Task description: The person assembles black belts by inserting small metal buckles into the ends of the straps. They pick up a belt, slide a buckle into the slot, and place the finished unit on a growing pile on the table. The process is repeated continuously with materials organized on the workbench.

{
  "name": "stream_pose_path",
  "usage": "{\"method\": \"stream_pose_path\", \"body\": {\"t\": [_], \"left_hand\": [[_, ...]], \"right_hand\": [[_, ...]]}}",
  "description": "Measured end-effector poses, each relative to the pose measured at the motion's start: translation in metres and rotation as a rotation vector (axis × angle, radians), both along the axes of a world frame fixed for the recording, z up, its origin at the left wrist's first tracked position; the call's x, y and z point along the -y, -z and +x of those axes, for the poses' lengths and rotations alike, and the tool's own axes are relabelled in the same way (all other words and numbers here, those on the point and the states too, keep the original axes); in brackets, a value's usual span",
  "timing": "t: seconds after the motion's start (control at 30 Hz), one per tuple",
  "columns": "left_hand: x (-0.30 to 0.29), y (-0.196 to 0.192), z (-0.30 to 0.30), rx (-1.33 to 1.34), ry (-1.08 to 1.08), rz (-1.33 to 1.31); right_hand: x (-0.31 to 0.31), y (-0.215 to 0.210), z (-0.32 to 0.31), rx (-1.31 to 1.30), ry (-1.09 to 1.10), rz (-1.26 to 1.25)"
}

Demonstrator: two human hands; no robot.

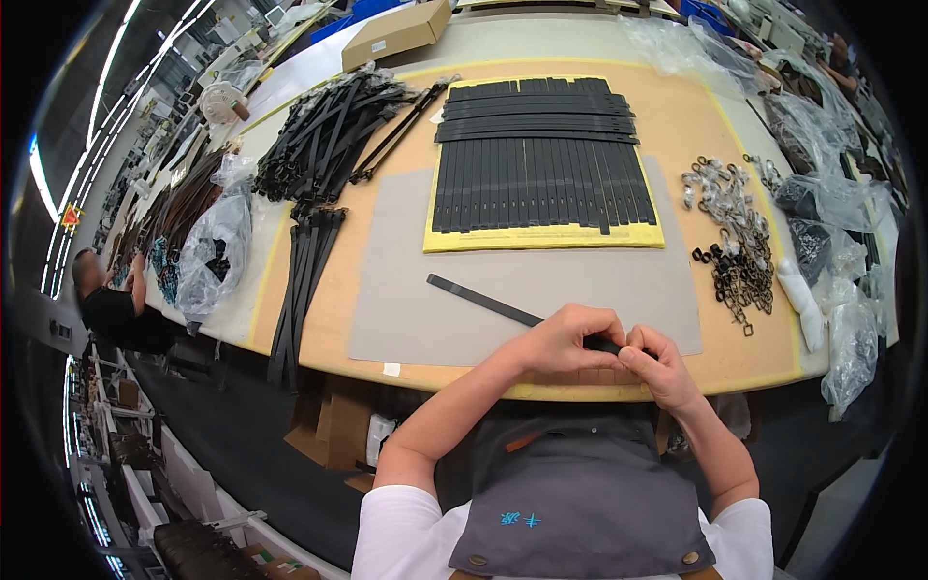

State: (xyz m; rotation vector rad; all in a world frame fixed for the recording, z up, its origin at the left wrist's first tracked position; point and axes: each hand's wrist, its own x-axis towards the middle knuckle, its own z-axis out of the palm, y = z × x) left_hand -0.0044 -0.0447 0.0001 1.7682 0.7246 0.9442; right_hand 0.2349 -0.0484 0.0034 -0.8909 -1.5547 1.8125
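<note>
A flat black strap (483, 297) slants across the grey mat (396, 290), its far end lying to the left. Its near end runs into my hands at the table's front edge. My left hand (578, 340) pinches the strap, fingers curled round it. Close beside it, my right hand (659, 365) is closed at the strap's end, thumb and forefinger pressed together; the very tip is hidden by the fingers. Beyond the hands, rows of similar black straps (541, 184) lie side by side on a yellow board (541, 242), with several more laid crosswise over them.
At left lie a heap of black straps (333, 130) and a hanging bundle (307, 280). Metal rings and buckles (739, 242) are piled at right, near a white rolled bundle (800, 302) and plastic bags (851, 329). A cardboard box (396, 37) stands behind. Another person (121, 304) works far left.
</note>
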Motion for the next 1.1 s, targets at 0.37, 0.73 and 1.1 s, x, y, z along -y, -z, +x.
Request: {"method": "stream_pose_path", "body": {"t": [0.37,0.73,1.1], "left_hand": [[0.037,-0.068,-0.082,-0.502,-0.37,0.165],[0.062,0.04,-0.386,-0.851,-1.555,0.153],[0.01,0.045,-0.356,-1.047,-1.541,0.43]], "right_hand": [[-0.001,-0.001,0.015,0.029,0.068,-0.023],[-0.013,0.01,0.021,0.199,-0.041,0.04],[-0.114,-0.021,0.026,0.424,-0.144,-0.032]]}}
